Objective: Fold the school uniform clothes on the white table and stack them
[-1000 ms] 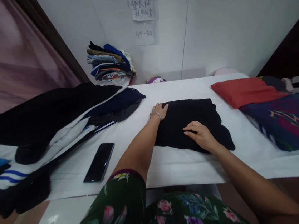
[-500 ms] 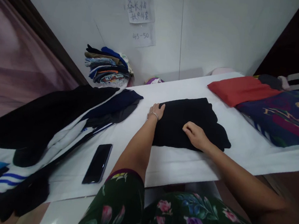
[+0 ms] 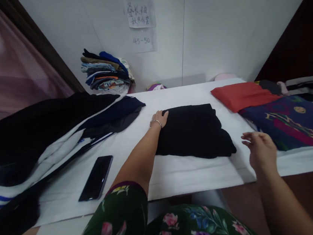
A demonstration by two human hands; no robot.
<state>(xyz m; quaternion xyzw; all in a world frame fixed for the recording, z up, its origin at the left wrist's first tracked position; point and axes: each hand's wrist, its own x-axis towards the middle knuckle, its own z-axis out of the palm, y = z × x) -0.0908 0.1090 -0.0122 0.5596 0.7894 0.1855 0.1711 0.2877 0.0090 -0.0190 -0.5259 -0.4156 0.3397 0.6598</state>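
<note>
A folded black garment (image 3: 191,131) lies flat on the white-covered table (image 3: 172,176) in front of me. On its left edge rests my left hand (image 3: 158,118), fingers stretched out over the cloth and a bracelet at the wrist. My right hand (image 3: 262,148) is raised off the garment, just past its right end. Its fingers are loosely bent and apart, with nothing between them. The garment's right end looks uneven and layered.
Loose black and white clothes (image 3: 30,129) spread across the left side, with a phone (image 3: 95,178) beside them. Folded clothes are stacked (image 3: 106,72) by the wall. At the right lie a red folded garment (image 3: 238,96) and a navy patterned one (image 3: 291,121). Paper signs (image 3: 141,14) hang on the wall.
My right hand has lifted off the black garment and moved right, its fingers loosening. My left hand stays on the garment's left edge. The view has shifted slightly.
</note>
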